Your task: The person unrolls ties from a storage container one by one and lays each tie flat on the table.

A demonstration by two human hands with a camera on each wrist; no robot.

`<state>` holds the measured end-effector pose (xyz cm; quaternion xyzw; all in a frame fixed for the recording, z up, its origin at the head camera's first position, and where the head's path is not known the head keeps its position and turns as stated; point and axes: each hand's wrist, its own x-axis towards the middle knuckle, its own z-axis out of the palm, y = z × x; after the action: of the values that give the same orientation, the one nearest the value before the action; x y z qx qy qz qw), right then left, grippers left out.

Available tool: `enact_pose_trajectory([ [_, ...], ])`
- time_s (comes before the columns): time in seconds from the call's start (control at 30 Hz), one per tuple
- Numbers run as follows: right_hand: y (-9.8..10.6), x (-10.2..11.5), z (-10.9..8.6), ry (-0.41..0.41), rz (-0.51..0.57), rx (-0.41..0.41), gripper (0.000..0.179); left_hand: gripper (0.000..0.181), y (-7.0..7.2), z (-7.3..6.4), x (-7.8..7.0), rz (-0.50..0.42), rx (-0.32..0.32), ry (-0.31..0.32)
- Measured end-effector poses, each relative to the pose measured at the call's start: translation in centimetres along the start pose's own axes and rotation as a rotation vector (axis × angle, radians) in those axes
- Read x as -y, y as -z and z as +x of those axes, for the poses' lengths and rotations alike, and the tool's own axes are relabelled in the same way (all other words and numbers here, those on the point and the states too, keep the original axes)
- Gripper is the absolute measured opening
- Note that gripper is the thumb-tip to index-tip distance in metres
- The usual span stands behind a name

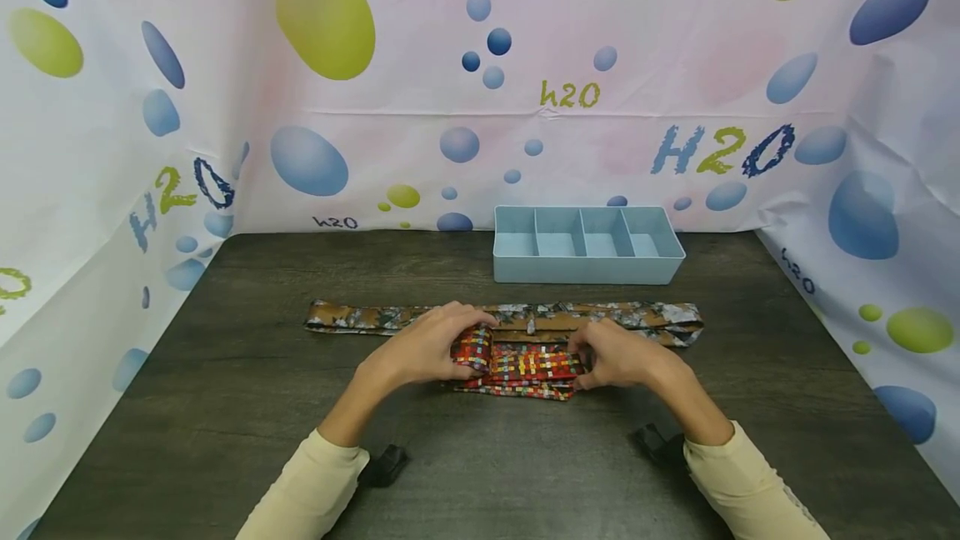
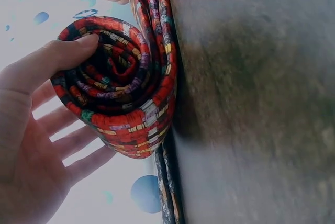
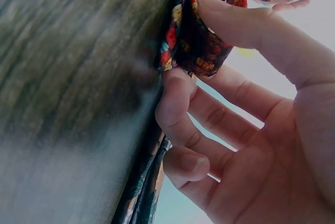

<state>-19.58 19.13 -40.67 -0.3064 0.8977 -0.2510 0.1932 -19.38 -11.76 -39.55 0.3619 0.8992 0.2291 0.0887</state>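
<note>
You seem to be partway through rolling up the red patterned tie [image 1: 528, 363], which lies on the bench [image 1: 225, 407] in front of you, its left end wound into a coil [image 2: 131, 135] and the rest running flat in layers to the right. Your left hand [image 1: 427, 348] is clamped on that coil, thumb pressed against its spiral side and fingers curved round behind; your right hand [image 1: 618, 354] pinches the far folded end between thumb and fingers. The two hands are apart, with the flat length between them. The next move likely calls for you to turn the coil rightward along that length while the right hand holds the end with light tension, so the layers wind evenly. Watch the lower layers, which spread out along the near edge and could leave the roll lopsided. The brown floral tie [image 1: 360, 318] lies stretched out just behind, so mind that your fingers don't catch it; the blue divided box [image 1: 588, 271] stands beyond, out of the way.
</note>
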Motion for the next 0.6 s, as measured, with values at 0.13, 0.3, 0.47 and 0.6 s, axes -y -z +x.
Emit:
enact_pose_trajectory([
  [0.13, -0.01, 0.06, 0.05, -0.007, -0.006, 0.001, 0.022, 0.065, 0.03, -0.03, 0.01, 0.020, 0.001, -0.006],
  [0.3, 0.00, -0.03, 0.04, -0.002, -0.011, -0.002, 0.022, 0.064, 0.04, -0.07, 0.07, 0.012, 0.003, -0.010],
  [0.47, -0.03, -0.14, 0.06, 0.004, -0.006, -0.004, 0.021, 0.062, 0.09, -0.16, 0.27, -0.002, -0.002, -0.020],
  [0.6, -0.04, -0.19, 0.04, 0.013, -0.005, -0.005, 0.021, 0.061, 0.17, -0.33, 0.47, -0.011, -0.010, -0.025],
])
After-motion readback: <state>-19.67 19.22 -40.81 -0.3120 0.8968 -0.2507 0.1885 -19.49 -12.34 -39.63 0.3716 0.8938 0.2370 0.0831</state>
